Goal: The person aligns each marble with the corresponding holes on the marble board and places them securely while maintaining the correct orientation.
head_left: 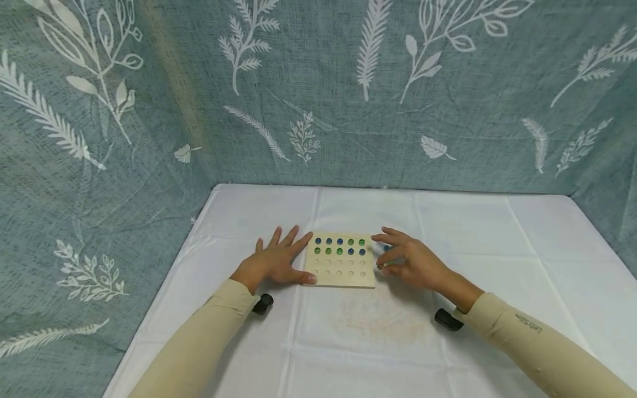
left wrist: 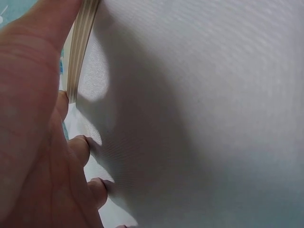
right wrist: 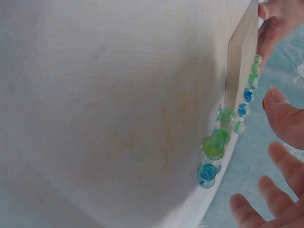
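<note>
A pale wooden board [head_left: 344, 281] with rows of round hollows lies flat on the table. Blue and green glass marbles [head_left: 340, 251] fill its two far rows; the two near rows show bare hollows. My left hand [head_left: 276, 262] is spread at the board's left side, its thumb resting on the near left corner and its index finger along the edge. Just right of the board, my right hand [head_left: 415, 260] hovers over loose marbles [right wrist: 213, 147], its fingers apart in the right wrist view. One loose blue marble [head_left: 387, 248] shows between its fingers in the head view.
A white cloth [head_left: 368, 354] with fold creases and a faint brownish stain covers the table. Behind and to the left hangs a teal curtain [head_left: 318, 149] with white leaf prints. Dark wrist devices [head_left: 449, 319] sit under both sleeves.
</note>
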Available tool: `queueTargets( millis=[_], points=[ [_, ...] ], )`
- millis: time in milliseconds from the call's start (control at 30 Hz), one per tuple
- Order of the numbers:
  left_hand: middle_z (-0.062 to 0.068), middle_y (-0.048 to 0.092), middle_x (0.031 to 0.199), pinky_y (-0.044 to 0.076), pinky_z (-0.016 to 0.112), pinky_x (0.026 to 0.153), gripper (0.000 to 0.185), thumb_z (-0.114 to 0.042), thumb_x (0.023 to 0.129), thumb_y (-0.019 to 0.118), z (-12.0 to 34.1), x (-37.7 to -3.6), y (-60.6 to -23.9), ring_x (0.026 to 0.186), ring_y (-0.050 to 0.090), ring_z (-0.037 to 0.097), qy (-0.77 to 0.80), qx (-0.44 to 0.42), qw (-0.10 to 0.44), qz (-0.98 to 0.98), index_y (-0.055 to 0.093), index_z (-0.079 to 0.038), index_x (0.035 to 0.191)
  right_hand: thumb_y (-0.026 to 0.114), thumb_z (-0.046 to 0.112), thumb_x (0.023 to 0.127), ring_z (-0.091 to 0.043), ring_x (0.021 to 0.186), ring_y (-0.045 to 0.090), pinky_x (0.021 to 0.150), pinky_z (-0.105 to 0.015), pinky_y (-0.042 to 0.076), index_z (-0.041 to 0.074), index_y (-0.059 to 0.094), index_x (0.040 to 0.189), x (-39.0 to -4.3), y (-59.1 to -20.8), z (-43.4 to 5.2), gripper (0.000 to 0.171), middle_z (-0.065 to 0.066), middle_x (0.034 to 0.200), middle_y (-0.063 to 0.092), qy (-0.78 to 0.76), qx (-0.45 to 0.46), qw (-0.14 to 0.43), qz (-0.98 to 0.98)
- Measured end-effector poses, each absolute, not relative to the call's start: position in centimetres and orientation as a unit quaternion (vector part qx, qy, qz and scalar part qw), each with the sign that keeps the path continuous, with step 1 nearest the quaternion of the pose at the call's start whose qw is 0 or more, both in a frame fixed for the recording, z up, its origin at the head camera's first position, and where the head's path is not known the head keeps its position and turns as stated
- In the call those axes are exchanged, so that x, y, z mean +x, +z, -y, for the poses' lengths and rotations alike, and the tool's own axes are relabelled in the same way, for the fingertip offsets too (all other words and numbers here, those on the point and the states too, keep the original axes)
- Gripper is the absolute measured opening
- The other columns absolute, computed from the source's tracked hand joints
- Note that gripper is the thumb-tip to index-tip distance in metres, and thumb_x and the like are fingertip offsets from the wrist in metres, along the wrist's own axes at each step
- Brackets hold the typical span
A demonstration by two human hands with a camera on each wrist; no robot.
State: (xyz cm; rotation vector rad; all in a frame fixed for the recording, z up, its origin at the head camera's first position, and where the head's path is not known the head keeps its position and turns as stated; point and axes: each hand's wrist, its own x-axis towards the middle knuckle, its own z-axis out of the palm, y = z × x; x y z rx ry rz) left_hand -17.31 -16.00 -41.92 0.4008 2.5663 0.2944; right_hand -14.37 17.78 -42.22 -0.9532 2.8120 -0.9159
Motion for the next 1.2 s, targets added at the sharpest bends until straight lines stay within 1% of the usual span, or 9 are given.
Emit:
queueTargets(
  millis=[367, 567, 900, 1200],
  points=[
    [0.007, -0.005, 0.178, 0.001, 0.076, 0.125, 0.110, -0.071, 0.087, 0.071, 16.0, -17.6, -41.9, 0.163, -0.010, 0.044, 0.102, 0.148, 0.263, -0.948, 0.009, -0.033, 0.169, 0.086, 0.009, 0.084, -0.042, 0.153, 0.041, 0.115, -0.061, 0.045, 0.013, 0.085, 0.098, -14.5, -42.1, -17.0, 0.015, -0.012, 0.151, 0.061, -0.302, -0.309, 0.018, -0.902],
    [0.009, -0.003, 0.178, 0.004, 0.078, 0.123, 0.110, -0.071, 0.087, 0.071, 16.0, -17.7, -41.8, 0.163, -0.008, 0.046, 0.102, 0.152, 0.265, -0.947, 0.010, -0.032, 0.169, 0.085, 0.009, 0.085, -0.041, 0.153, 0.040, 0.116, -0.061, 0.044, 0.014, 0.084, 0.098, -14.7, -41.9, -16.6, 0.014, -0.012, 0.152, 0.060, -0.301, -0.311, 0.016, -0.901],
    [0.009, -0.003, 0.178, 0.004, 0.078, 0.123, 0.109, -0.070, 0.087, 0.072, 15.9, -18.0, -41.7, 0.163, -0.008, 0.046, 0.105, 0.154, 0.262, -0.947, 0.010, -0.032, 0.169, 0.085, 0.010, 0.085, -0.041, 0.153, 0.040, 0.114, -0.060, 0.046, 0.013, 0.084, 0.099, -14.9, -41.6, -15.8, 0.013, -0.013, 0.152, 0.060, -0.307, -0.320, 0.010, -0.896],
    [0.009, -0.001, 0.178, 0.006, 0.078, 0.123, 0.110, -0.071, 0.086, 0.072, 15.8, -17.9, -41.9, 0.163, -0.006, 0.046, 0.102, 0.147, 0.259, -0.949, 0.012, -0.032, 0.169, 0.085, 0.007, 0.085, -0.042, 0.152, 0.041, 0.115, -0.060, 0.046, 0.012, 0.084, 0.098, -15.0, -41.6, -15.1, 0.014, -0.014, 0.150, 0.061, -0.312, -0.324, 0.004, -0.893]
  ],
)
